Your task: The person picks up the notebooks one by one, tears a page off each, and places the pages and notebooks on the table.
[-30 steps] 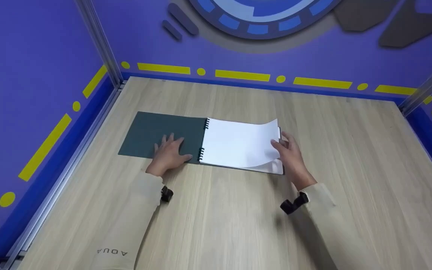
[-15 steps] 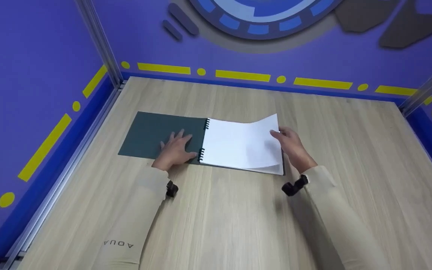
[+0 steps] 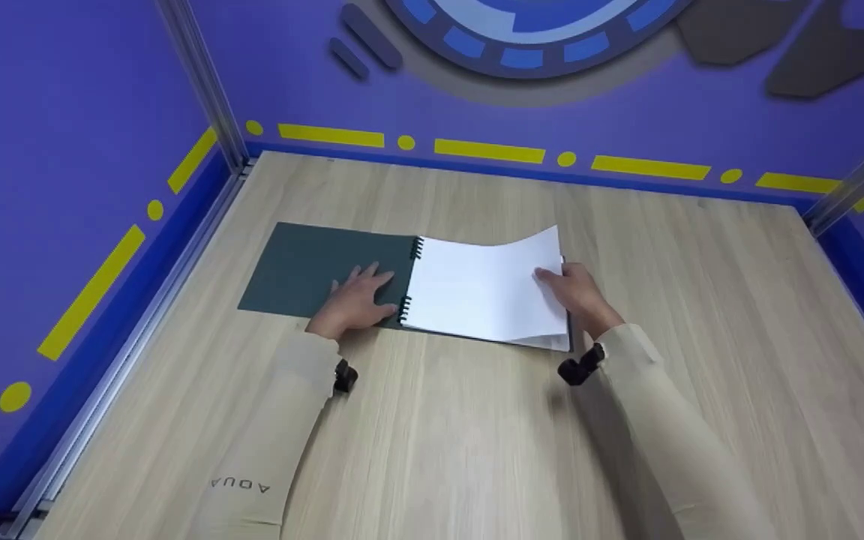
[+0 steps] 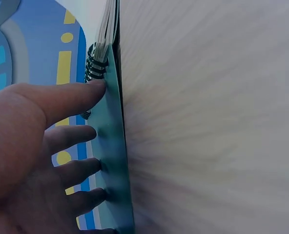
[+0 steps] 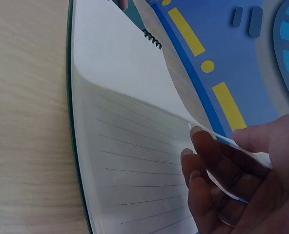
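A spiral notebook lies open on the table, its dark green cover (image 3: 312, 255) spread to the left and its white top page (image 3: 477, 289) to the right of the black rings (image 3: 405, 309). My left hand (image 3: 355, 301) rests on the cover beside the rings, fingers spread, the thumb near the lower coil in the left wrist view. At the right edge, my right hand (image 3: 578, 295) pinches the top page between thumb and fingers and holds it bent upward. Beneath the raised page, the right wrist view shows a lined page (image 5: 139, 170).
A wood-grain table (image 3: 462, 442) carries the notebook. Blue walls (image 3: 87, 150) with yellow marks stand at the left and back, joined by a metal post (image 3: 203, 82). Black wrist cameras sit on both sleeves.
My left hand has slid right along the cover toward the rings. The right hand went up a little, then slightly back down, and the page's far corner has risen.
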`<state>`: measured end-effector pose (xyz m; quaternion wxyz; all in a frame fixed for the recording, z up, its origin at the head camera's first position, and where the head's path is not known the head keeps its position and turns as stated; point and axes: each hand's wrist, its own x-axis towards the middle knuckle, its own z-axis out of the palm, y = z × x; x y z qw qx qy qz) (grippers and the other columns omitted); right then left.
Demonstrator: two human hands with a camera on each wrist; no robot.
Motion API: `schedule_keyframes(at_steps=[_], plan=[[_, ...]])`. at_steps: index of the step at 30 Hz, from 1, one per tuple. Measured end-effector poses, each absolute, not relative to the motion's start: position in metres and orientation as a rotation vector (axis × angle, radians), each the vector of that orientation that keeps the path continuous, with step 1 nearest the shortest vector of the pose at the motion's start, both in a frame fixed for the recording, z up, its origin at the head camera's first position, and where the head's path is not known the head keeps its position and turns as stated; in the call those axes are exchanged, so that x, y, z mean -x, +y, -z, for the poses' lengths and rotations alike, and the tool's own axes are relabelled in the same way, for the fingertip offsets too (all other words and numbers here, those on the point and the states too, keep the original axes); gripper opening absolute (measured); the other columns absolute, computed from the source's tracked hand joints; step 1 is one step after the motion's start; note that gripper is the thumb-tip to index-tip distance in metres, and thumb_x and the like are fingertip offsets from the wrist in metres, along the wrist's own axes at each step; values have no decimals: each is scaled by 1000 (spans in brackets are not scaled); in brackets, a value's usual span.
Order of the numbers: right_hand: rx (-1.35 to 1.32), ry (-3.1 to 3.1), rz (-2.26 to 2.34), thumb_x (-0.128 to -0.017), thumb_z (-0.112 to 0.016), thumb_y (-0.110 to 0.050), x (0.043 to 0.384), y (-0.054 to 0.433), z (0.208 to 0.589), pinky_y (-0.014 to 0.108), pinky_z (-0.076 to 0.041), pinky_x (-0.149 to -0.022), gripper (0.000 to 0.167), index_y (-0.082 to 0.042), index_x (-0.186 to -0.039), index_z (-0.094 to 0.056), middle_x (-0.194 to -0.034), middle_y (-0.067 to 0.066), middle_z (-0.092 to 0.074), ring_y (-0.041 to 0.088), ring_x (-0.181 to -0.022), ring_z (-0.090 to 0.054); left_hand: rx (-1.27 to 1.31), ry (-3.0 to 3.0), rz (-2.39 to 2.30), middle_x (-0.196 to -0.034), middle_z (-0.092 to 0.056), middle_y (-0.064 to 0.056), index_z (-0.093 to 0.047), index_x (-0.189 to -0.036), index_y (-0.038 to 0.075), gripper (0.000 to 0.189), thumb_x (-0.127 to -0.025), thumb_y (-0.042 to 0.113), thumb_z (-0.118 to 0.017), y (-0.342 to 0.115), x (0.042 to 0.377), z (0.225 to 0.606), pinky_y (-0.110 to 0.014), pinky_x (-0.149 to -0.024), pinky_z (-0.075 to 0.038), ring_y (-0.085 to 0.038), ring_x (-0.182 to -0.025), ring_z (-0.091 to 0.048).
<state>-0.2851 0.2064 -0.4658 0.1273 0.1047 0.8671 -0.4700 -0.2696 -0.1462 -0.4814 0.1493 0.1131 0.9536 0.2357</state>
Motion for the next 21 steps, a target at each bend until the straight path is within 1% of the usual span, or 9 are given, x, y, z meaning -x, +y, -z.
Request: schedule_keyframes(at_steps=[2, 5, 7, 8, 11, 15, 18, 19, 21], plan=[[-297, 2533, 1361, -101, -48, -32, 285, 206, 466, 28, -40, -86, 48, 8, -128, -53, -108, 11, -56, 20, -98, -50, -318, 2742, -657, -162, -18, -15, -33, -152, 16, 64, -96, 35, -57, -145, 270, 481, -68, -115, -8, -41, -150, -9], [-319, 2509, 1358, -101, -46, -32, 286, 207, 466, 33, -39, -98, 52, 7, -136, -47, -122, 15, -55, 23, -109, -49, -308, 2737, -623, -162, -17, -15, -33, -152, 18, 62, -97, 35, -56, -142, 270, 479, -69, -114, -8, -42, -150, -8], [-338, 2502, 1344, -101, -45, -33, 286, 207, 467, 36, -37, -103, 55, 7, -139, -43, -129, 17, -52, 24, -114, -47, -304, 2729, -602, -163, -15, -14, -32, -153, 21, 61, -98, 36, -54, -141, 270, 479, -70, -113, -8, -42, -150, -7], [-344, 2501, 1338, -101, -45, -33, 286, 208, 467, 37, -36, -104, 55, 7, -140, -42, -130, 17, -52, 25, -114, -46, -307, 2726, -588, -163, -14, -14, -31, -153, 22, 60, -99, 36, -53, -141, 270, 479, -71, -113, -8, -42, -150, -6], [-343, 2522, 1319, -101, -44, -34, 284, 209, 469, 35, -39, -99, 54, 7, -136, -46, -124, 17, -54, 25, -110, -49, -321, 2722, -549, -164, -11, -12, -30, -153, 25, 57, -100, 36, -49, -141, 270, 479, -72, -112, -7, -42, -150, -4], [-312, 2549, 1304, -101, -44, -35, 281, 212, 471, 31, -43, -86, 50, 7, -124, -54, -106, 12, -57, 22, -97, -52, -337, 2715, -501, -164, -9, -10, -28, -153, 26, 56, -101, 37, -46, -140, 270, 479, -74, -111, -7, -43, -150, -3], [-305, 2550, 1292, -100, -44, -37, 280, 214, 473, 31, -43, -74, 44, 4, -109, -56, -90, 7, -52, 21, -85, -51, -346, 2706, -475, -164, -8, -10, -26, -154, 26, 56, -102, 38, -45, -139, 269, 478, -74, -111, -7, -43, -150, -2], [-300, 2552, 1284, -100, -44, -37, 280, 214, 473, 31, -43, -72, 43, 3, -107, -56, -86, 6, -49, 21, -83, -50, -348, 2703, -469, -164, -7, -10, -26, -154, 26, 57, -102, 38, -44, -140, 269, 478, -74, -111, -7, -43, -150, -1], [-296, 2556, 1271, -101, -43, -37, 280, 213, 473, 32, -42, -71, 41, 2, -106, -55, -85, 5, -47, 21, -83, -49, -355, 2705, -453, -164, -7, -10, -25, -154, 26, 57, -102, 38, -44, -140, 269, 478, -74, -111, -8, -43, -149, -2]])
